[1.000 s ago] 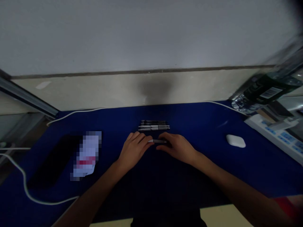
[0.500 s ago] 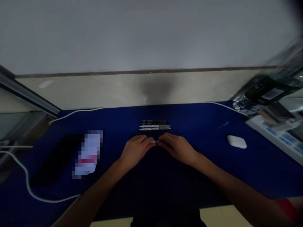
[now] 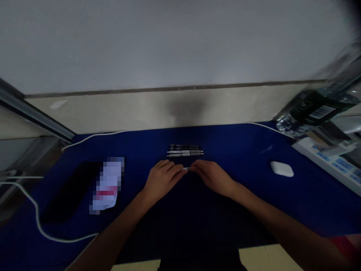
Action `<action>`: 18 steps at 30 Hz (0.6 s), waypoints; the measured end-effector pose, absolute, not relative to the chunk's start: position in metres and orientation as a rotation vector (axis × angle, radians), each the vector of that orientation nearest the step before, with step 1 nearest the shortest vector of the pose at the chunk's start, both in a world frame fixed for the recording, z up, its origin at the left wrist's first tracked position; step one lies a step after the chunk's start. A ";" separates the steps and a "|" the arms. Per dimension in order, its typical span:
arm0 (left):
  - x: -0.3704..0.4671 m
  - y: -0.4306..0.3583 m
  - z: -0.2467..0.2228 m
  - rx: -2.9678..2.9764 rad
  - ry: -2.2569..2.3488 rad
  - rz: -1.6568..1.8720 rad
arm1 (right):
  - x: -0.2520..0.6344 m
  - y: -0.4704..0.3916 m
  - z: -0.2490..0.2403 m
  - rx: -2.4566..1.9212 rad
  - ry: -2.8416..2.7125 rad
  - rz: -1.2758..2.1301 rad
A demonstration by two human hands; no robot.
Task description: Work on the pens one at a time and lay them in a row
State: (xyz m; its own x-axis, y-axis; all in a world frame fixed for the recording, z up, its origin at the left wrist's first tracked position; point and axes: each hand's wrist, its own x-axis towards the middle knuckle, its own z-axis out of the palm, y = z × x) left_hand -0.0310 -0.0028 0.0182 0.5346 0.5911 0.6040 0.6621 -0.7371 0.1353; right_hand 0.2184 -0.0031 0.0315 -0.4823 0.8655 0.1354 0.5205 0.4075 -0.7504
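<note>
Grip: left hand (image 3: 161, 180) and right hand (image 3: 212, 176) meet fingertip to fingertip over a pen (image 3: 185, 169); both are closed in a light pinch on it, one at each end, only a short pale stretch showing between them.
Pen position: at mat centre, low over or resting on the blue mat (image 3: 254, 195); the dim view does not settle which.
Handling, judged: a slim, light, rigid plastic barrel; smooth, so likely to roll or twist in the fingers. Not fragile, though tip and clip are the weak points.
Hold point, judged: mid-barrel between thumb and forefinger gives best control; end holds suit pulling or turning only.
Row of pens (image 3: 185, 150): at 12 o'clock from the hands, near, lying parallel, untouched.
White case (image 3: 281, 168): at 3 o'clock, well apart.
Dark phone (image 3: 70, 190): at 9 o'clock, a blurred paper (image 3: 107, 184) just beside it.
White cable (image 3: 39, 226): at 8 o'clock, looping off the mat edge.
Power strip (image 3: 329, 160): far right, at 2 o'clock.
</note>
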 end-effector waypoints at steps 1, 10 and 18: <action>-0.033 -0.002 0.019 -2.633 -1.135 -1.029 | 0.221 -0.001 0.035 -1.167 -2.116 0.909; -0.035 -0.003 0.026 -2.730 -1.191 -1.203 | 0.230 0.003 0.057 -1.091 -2.115 1.151; -0.027 -0.011 0.022 -2.761 -1.000 -1.087 | 0.218 -0.013 0.042 -0.983 -2.333 1.041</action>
